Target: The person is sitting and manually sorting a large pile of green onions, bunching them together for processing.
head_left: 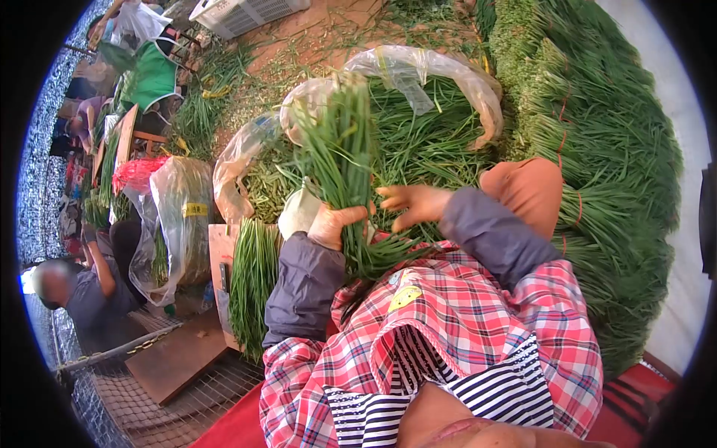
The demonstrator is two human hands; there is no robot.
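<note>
My left hand (334,224) is wrapped round the lower part of a bunch of long green stalks (345,149), whose pale ends point up and are blurred. Just right of the bunch, my right hand (412,204) has its fingers spread, with nothing between them. Behind both hands lies an open plastic bag (478,89) full of loose green stalks (433,134). Left of my left forearm, a pile of stalks (254,284) rests on a board (222,257).
Tied bundles (612,164) are stacked along the right. Plastic bags (183,216) stand at the left, near a seated person (101,299). A white crate (246,13) is at the top. A brown board (178,358) lies on netting at the lower left.
</note>
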